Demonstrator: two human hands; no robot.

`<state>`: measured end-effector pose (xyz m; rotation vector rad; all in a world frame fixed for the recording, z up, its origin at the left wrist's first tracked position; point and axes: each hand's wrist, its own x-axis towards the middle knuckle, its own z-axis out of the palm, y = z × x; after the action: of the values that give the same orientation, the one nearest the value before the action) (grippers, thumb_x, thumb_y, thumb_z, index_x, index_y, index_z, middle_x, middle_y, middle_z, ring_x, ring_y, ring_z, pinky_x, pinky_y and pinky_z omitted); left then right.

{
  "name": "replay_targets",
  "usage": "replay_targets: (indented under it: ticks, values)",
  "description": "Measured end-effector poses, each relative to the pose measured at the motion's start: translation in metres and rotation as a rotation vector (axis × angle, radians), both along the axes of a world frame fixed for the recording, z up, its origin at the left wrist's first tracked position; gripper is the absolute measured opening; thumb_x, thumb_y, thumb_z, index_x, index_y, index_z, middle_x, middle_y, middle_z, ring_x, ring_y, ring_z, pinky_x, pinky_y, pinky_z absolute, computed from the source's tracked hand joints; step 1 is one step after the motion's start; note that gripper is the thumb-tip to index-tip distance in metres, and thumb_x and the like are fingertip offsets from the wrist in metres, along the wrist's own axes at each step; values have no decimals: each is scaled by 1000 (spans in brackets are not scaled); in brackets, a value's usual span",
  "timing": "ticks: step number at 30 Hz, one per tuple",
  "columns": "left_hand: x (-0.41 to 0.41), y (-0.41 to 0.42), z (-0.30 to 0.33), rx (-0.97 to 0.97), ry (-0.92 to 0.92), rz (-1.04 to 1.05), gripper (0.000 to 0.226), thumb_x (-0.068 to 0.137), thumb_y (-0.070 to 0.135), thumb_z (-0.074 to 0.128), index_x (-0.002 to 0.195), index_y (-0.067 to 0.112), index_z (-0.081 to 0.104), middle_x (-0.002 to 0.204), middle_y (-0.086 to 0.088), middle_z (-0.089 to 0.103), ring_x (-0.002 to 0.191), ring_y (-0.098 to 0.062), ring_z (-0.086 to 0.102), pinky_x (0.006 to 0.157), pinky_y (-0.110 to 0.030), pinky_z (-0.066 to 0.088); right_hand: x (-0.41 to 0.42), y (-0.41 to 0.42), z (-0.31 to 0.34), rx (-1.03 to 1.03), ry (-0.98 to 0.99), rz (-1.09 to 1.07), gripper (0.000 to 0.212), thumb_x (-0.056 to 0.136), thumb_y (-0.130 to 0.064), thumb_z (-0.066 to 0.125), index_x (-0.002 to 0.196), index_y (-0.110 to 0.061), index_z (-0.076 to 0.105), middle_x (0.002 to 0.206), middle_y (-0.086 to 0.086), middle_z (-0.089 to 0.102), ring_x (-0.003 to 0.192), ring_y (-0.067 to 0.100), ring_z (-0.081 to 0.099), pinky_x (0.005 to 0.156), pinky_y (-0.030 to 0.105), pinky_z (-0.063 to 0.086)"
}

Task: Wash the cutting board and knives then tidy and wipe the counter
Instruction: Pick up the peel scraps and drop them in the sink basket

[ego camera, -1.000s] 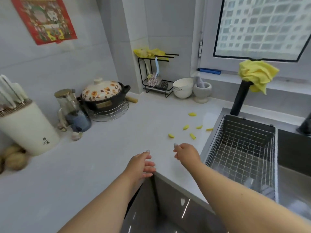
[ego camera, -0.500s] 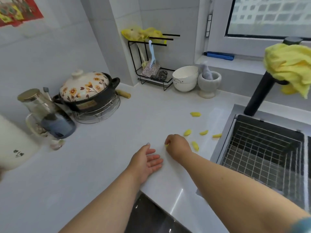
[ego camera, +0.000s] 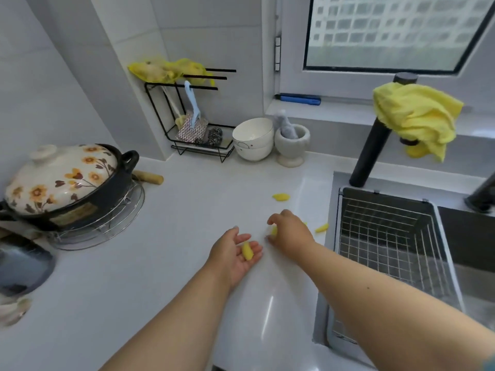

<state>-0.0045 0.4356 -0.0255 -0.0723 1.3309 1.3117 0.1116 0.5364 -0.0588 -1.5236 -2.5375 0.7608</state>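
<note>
While my left hand (ego camera: 235, 254) cups one yellow scrap (ego camera: 247, 251) and my right hand (ego camera: 288, 231) pinches another, two scraps (ego camera: 280, 197) wait; counter (ego camera: 134, 290) unwiped

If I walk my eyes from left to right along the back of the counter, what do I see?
Flowery pot → black rack → white bowls → stone mortar → black tap with a yellow cloth on it.

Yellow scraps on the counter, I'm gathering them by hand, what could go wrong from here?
The scrap lying loose on your open left hand could roll off as you add more. The right hand pinches another piece near the sink edge; the scrap beside the wire basket could get knocked in. The far scrap may be missed.
</note>
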Motion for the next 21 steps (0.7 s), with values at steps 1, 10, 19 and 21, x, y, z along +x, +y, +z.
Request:
replay_targets:
  ticks: [1,10,19,21]
  values:
    - [-3,3,-2,-8,7,-10,35,99,30,44,107,-3,54,87,-20,56,78,-31,60,70,-39,54,-3,0,-2,-5,-28,18,27,88,-19,59,115,-13,61,115,8,51,107,26,54,80,29,42]
    - [-7,28,-3,14,-166,-73,38,101,29,38,109,-3,58,104,-23,62,91,-31,64,74,-41,54,-15,-9,40,-135,361,92,35,93,-39,57,86,-6,68,87,7,67,78,21,61,72,34,48]
    - [1,43,-6,-26,-154,-61,37,101,26,37,88,-3,55,79,-18,54,69,-26,56,44,-32,55,29,35,21,-56,-301,-118,28,87,-15,60,114,-8,59,117,11,55,93,26,54,76,30,44]
    - [2,45,-7,-32,-155,-66,37,101,27,37,88,-3,55,79,-18,54,69,-26,56,45,-32,55,26,36,19,-84,-293,-80,26,88,-5,52,111,-5,64,115,12,62,96,27,59,77,29,46]
